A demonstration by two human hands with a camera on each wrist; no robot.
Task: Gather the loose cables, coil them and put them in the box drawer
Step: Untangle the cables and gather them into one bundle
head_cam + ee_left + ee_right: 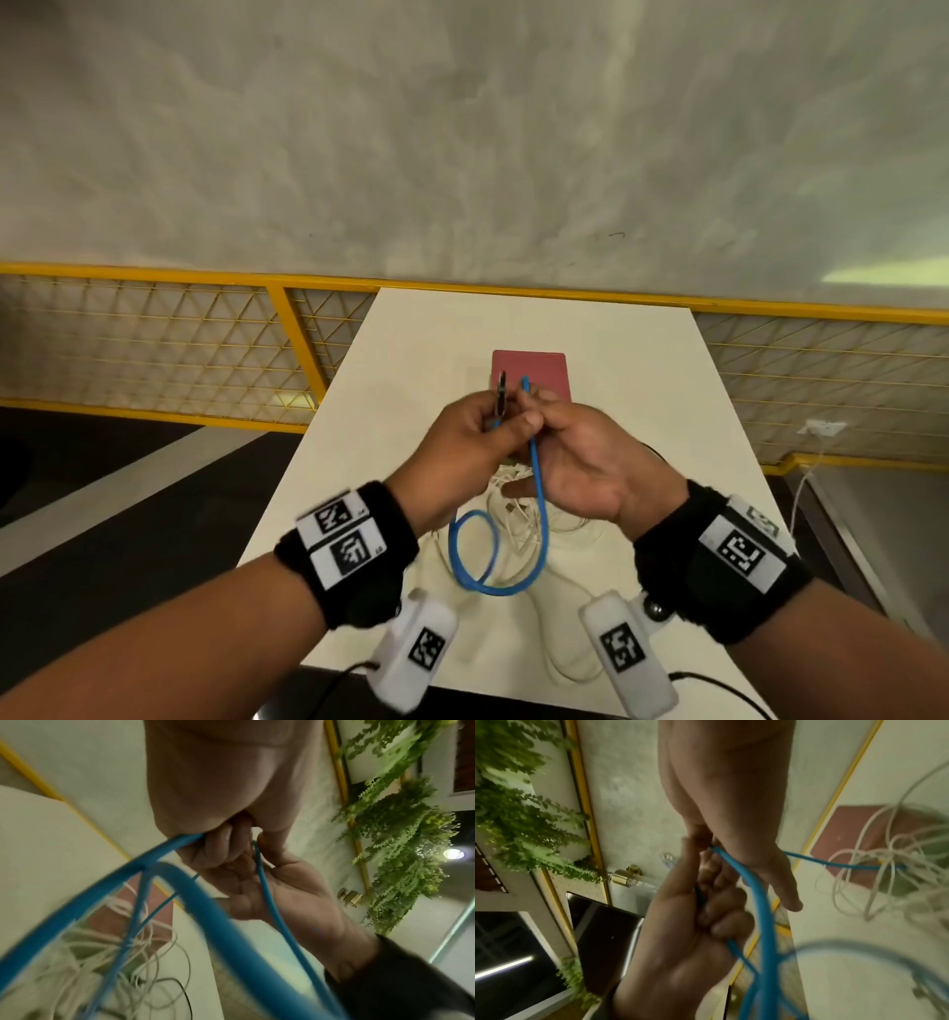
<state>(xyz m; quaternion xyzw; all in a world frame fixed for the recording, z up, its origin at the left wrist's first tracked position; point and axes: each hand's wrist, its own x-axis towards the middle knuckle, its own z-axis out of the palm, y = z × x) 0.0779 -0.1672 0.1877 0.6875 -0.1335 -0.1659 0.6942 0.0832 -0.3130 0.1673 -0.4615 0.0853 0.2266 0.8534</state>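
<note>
Blue cable (536, 478) pinched above the table (642, 390) by left hand (457, 452) and right hand (580, 462), loop hanging; judged light, springy, best gripped where strands cross

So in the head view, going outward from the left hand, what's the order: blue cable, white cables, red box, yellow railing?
1. Blue cable: gripped in the left hand.
2. White cables: on the table just below.
3. Red box: just beyond the fingertips; too close to rank against the white cables.
4. Yellow railing: behind the table.
</note>
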